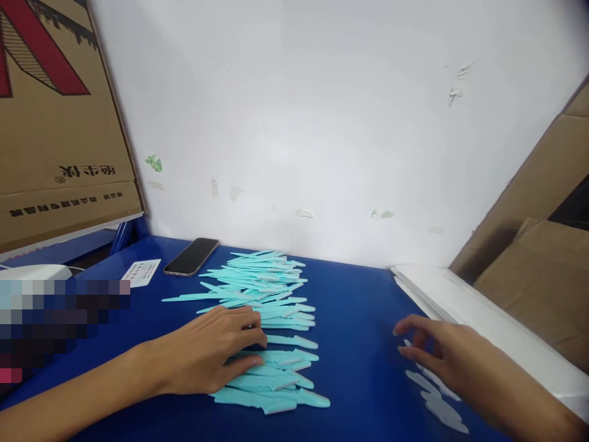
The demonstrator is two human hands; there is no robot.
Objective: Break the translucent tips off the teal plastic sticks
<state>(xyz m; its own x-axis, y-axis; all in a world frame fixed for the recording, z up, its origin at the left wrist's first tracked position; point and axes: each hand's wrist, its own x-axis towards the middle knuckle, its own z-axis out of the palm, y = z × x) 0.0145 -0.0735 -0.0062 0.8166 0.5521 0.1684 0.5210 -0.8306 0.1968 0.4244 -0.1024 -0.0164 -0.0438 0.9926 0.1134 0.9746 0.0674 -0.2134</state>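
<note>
A blue table (359, 307) stands against a white wall (299, 123). Far left of the left fingers, a printed box (59, 123) leans at the table edge. Beyond those fingers and to their left lie a card (141, 272) and a dark phone (192, 256), face up, clear of the work.

The turquoise strips (262, 288) form one overlapping row that runs from the wall side down under the left fingers. Each strip is flat, thin and tapered to a point. The left hand (211, 353) lies palm down on the near strips, fingers bent. Whether it pinches a strip cannot be told.

Bare table separates the two hands. The right hand (448, 356) hovers with fingers spread and curled, holding nothing. Pale strips (442, 405) lie just beneath and behind its fingertips. Right of those fingers runs a white panel (483, 319), with cardboard (543, 282) beyond it.
</note>
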